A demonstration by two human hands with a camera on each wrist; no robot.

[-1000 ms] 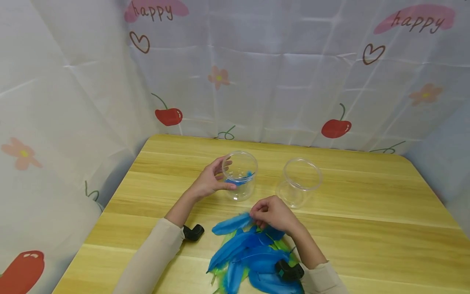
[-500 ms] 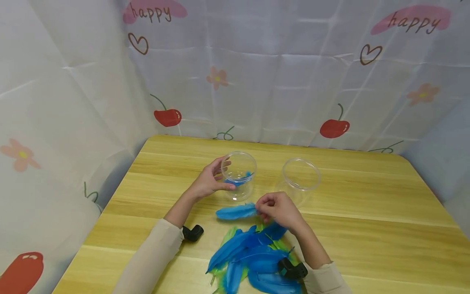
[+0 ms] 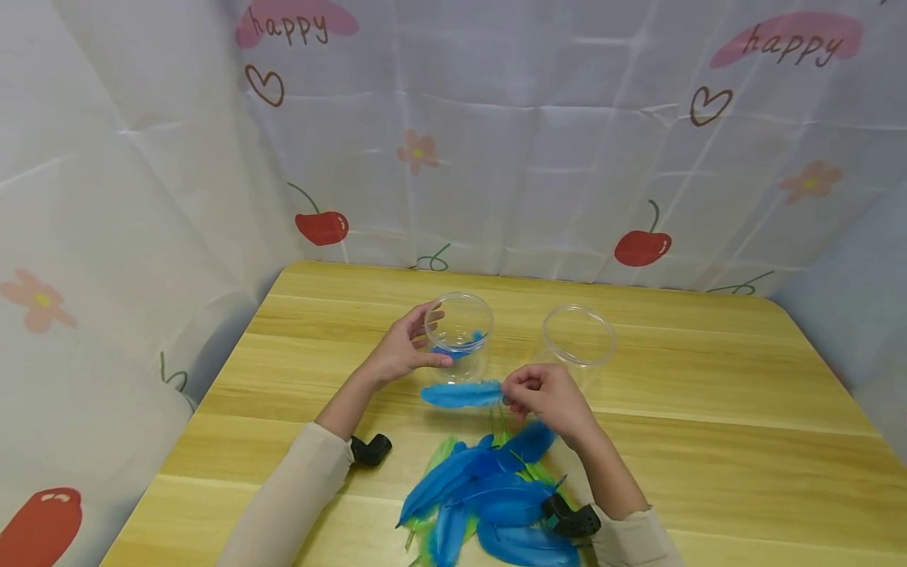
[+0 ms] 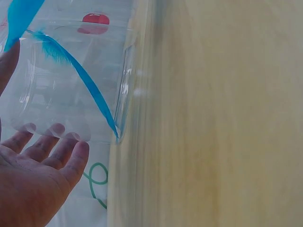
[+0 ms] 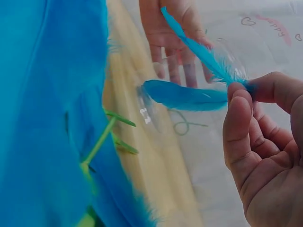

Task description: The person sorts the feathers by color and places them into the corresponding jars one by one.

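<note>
A clear plastic cup [image 3: 459,323] stands upright on the table with a blue feather [image 4: 87,80] lying aslant inside it. My left hand [image 3: 405,346] holds this cup from its left side, thumb at the front and fingers round the back. Between thumb and fingertips, my right hand [image 3: 549,398] pinches another blue feather [image 3: 462,394] by one end. That feather points left, overlapping the cup's base in the head view. Just below lies a loose pile of blue feathers [image 3: 489,488], with some green feathers [image 3: 534,472] showing among them.
A second clear plastic cup [image 3: 579,339] stands right of the first, partly behind my right hand. The wooden table [image 3: 708,441] ends at a printed white cloth [image 3: 524,157] behind. Black wrist devices [image 3: 372,449] sit at both sleeves.
My right hand has lifted the pinched blue feather off the pile and moved it up and slightly right, toward the first cup. My left hand has kept its hold on the cup.
</note>
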